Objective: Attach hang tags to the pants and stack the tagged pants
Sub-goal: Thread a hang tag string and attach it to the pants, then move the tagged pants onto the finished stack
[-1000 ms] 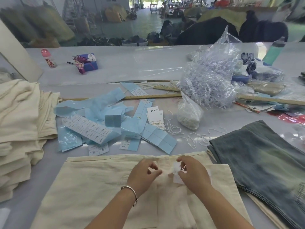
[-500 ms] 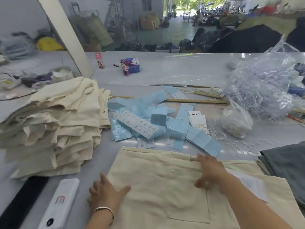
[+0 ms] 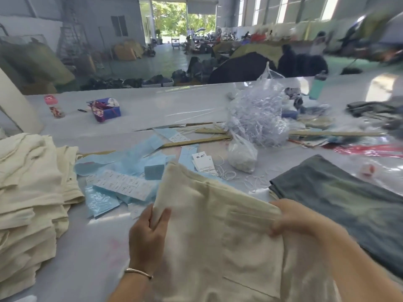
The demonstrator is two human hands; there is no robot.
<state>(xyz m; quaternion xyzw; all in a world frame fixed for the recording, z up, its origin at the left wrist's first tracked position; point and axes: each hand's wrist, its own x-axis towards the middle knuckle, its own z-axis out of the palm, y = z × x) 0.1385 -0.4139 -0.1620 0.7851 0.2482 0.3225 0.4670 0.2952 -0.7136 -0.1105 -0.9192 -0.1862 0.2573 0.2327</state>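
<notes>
While seemingly lifted, pants (image 3: 218,225) in fingers (image 3: 161,216).

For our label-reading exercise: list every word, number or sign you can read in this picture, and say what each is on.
Nothing reads for certain.
White hang tags: two dark characters at the top, too blurred to read.
White sticker sheet: rows of small print, too small.
Sticker on blue strip: print too small.
</notes>
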